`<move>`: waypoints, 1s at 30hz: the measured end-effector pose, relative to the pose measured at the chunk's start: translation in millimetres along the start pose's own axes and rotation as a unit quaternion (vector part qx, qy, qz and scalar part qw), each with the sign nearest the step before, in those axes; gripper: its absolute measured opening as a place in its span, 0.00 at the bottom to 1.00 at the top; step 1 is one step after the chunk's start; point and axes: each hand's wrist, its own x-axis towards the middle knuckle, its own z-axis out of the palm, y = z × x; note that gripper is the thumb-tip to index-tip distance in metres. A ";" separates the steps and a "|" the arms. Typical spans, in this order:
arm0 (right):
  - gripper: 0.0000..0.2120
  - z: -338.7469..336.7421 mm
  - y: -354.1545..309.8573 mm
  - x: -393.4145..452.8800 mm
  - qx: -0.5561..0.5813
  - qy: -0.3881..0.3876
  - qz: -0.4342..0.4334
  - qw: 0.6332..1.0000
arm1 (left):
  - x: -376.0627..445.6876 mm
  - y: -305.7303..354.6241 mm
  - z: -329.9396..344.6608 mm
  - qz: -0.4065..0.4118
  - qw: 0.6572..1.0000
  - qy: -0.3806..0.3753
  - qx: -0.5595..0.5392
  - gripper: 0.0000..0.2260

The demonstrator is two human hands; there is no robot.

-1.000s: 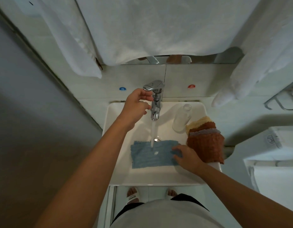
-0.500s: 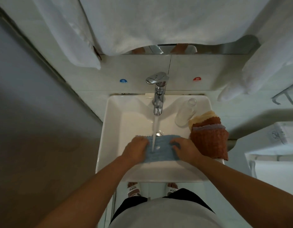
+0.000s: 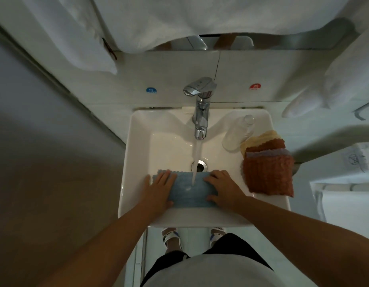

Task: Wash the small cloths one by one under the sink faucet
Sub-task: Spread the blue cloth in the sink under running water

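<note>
Blue cloth (image 3: 189,190) under the stream, left hand (image 3: 159,190) and right hand (image 3: 224,190) pressing flat-fingered, each grip open.

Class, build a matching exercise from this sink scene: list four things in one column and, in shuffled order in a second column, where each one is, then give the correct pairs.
Things
1. light blue waffle-weave cloth
2. clear glass tumbler
3. stack of rust-brown, lilac and yellow cloths
4. round blue sticker

Places
A. on the wall tile left of the chrome faucet
B. on the right rim of the white sink
C. in the basin under the running water, pressed flat by both hands
D. at the sink's back right corner, beside the cloth stack

Pairs: 1-C, 2-D, 3-B, 4-A
</note>
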 end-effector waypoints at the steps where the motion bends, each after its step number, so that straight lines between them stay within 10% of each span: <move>1: 0.33 3.4 -3.0 1.3 0.006 0.005 -0.004 1.000 | -1.9 -6.1 1.2 -0.002 1.000 0.005 0.004 0.43; 30: 0.33 1.8 1.4 0.3 -0.041 0.025 0.022 0.999 | 15.5 1.3 7.8 -0.024 0.999 -0.009 -0.021 0.46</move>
